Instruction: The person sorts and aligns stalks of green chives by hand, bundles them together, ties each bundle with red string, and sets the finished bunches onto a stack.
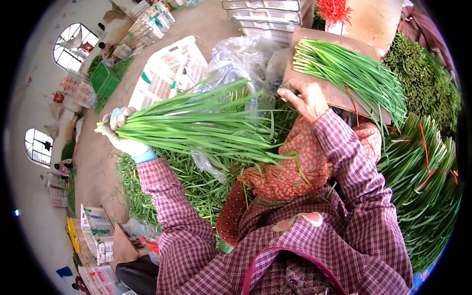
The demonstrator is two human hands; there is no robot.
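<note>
My left hand [120, 132], in a pale glove, is closed round the stem ends of a bunch of long green stalks [196, 125], whose leaves spread to the right over my lap. My right hand [307, 100] is bare, its thumb and fingers pressed together beside the near left edge of a brown board [290, 73]; what it pinches, if anything, is too small to make out. Another green bunch [349, 71] lies on that board, pale ends to the upper left.
Loose stalks [187, 187] cover the floor before me. White crates [169, 71] and clear plastic [241, 61] are ahead. Tied bundles [418, 191] lie at the right, below darker green bunches [420, 73]. Red ties [334, 11] hang near the top. A green crate [104, 79] stands farther left.
</note>
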